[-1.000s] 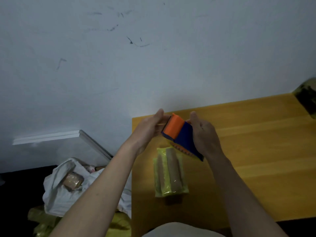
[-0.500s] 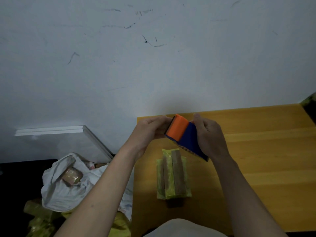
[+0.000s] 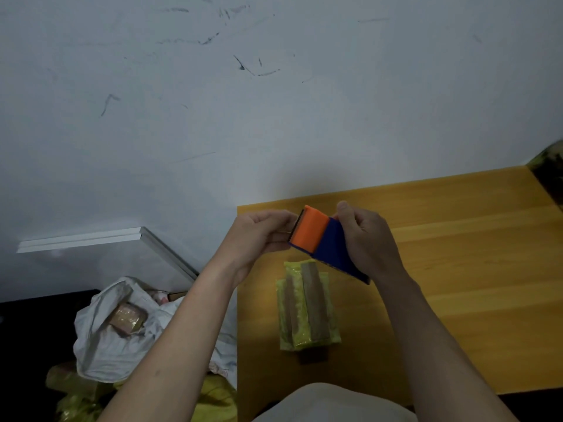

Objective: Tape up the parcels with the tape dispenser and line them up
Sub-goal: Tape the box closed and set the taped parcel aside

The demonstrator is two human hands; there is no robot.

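Your right hand [image 3: 367,239] grips an unmarked orange-and-blue tape dispenser [image 3: 323,242]; your left hand [image 3: 259,236] pinches its serrated end above a yellow, brown-taped parcel [image 3: 307,306].

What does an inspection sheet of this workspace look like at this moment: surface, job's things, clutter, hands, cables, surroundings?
Surface: yellow wooden table, against the wall.
Job's things: orange and blue dispenser held above the table; yellow parcel with two brown tape strips lies on the table below it.
Clutter: white bag on the floor left of the table holds a wrapped packet; yellow wrapping beside it.
Hands: left hand pinches at the orange end; right hand grips the blue body.
Cables: nothing seen.
Surroundings: scuffed white wall; white board leaning at left; dark object at right edge, unclear.
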